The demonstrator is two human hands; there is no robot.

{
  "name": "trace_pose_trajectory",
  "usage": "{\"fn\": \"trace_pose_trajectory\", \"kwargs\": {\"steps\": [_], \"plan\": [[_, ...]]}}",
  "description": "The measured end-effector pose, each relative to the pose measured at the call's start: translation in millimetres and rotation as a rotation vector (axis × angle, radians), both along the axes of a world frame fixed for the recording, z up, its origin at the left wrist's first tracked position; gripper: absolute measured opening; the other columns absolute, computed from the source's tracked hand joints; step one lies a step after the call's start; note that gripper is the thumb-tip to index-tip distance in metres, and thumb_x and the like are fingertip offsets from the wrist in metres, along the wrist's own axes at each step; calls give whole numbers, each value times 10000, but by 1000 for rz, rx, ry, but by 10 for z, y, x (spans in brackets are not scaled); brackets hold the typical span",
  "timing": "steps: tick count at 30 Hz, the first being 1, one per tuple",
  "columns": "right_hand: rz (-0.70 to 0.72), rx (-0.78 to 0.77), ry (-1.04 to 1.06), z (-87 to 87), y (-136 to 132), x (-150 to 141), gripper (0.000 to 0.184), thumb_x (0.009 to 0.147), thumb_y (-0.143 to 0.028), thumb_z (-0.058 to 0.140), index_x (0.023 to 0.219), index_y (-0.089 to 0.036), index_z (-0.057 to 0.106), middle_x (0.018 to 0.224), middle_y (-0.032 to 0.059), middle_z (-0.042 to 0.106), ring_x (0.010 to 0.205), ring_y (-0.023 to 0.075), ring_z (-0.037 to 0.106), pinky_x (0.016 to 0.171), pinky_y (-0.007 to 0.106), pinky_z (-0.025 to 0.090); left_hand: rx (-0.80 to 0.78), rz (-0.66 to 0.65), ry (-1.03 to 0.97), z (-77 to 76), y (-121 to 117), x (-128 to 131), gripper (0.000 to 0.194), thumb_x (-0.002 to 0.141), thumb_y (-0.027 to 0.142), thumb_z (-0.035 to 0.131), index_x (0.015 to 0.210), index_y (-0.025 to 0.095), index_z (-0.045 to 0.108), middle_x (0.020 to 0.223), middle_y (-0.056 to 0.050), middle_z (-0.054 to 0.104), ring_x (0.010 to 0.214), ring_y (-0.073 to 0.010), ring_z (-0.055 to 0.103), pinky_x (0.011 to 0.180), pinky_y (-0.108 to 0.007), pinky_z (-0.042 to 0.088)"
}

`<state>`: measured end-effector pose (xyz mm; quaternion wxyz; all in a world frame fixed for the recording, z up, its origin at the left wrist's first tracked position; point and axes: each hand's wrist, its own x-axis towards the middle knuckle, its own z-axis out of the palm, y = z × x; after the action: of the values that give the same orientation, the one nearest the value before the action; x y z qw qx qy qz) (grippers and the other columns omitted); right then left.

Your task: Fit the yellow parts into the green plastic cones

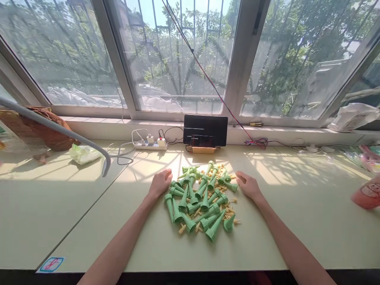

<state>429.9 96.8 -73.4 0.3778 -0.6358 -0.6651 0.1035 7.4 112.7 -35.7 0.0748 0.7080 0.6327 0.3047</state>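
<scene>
Left hand (160,183): resting on the surface (243,253) at the left edge of the pile, with fingers loosely curled around nothing visible; just beside the nearest cones, contact hard to tell.
Right hand (248,186): resting at the right edge of the pile, relaxed, likewise holding nothing visible; well apart from the left, with the pile between the 2.
Green plastic cones (204,202): heaped between the hands, mostly lying on their sides, pointing in mixed directions, many with ribbed collars.
Yellow pegs (182,228): scattered under and among the cones, showing most at the far and right edges of the pile.
Black screen (219,128): propped beyond the pile on a small brown stand (203,150), near the window wall.
Power strip (151,147): lying left of the screen, loaded with white plugs (150,138) and trailing a white cable (126,158).
Red and black wires (208,77): slanting down across the window (184,59) to a tangle right of the screen.
Left side: crumpled pale-green packet (84,154) near a grey curved arm (59,126) and a brown bag (61,134).
Right side: pinkish-red container (368,194) at the edge of view; white plastic bag (354,116) on the sill.
Near left corner: blue-bordered sticker (52,264) with a red mark.
</scene>
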Motion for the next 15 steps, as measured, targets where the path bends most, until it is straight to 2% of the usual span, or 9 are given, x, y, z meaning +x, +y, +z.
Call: {"fn": "trace_pose_trajectory", "kwargs": {"steps": [7,10,13,15], "plan": [[14,2,9,29,-17,-11,358,796,-321,516,1076,-210,709,1108,69,725,998,261,674,899,368,509,-7,-12,-8,7,9,-2,401,831,359,467,1095,177,708,1192,-84,704,1141,-283,635,972,-372,490],[-14,19,30,63,-29,-34,350,816,-358,512,1063,-205,708,1098,82,728,1016,266,668,911,375,503,-5,-7,-32,34,3,-1,412,845,361,459,1117,164,698,1154,-92,719,1071,-269,664,945,-359,501],[-34,83,83,129,-59,-86,362,840,-405,514,1061,-188,701,1109,105,725,1050,271,659,943,391,494,3,4,-67,80,-29,17,439,878,379,430,1156,146,677,1082,-97,739,968,-255,694,867,-344,534],[-6,159,97,184,-94,-145,366,851,-423,530,1058,-169,693,1057,117,733,1014,274,666,928,407,505,16,3,-87,120,-65,43,441,894,398,428,1170,151,667,1095,-89,735,986,-252,692,851,-332,543]]}}
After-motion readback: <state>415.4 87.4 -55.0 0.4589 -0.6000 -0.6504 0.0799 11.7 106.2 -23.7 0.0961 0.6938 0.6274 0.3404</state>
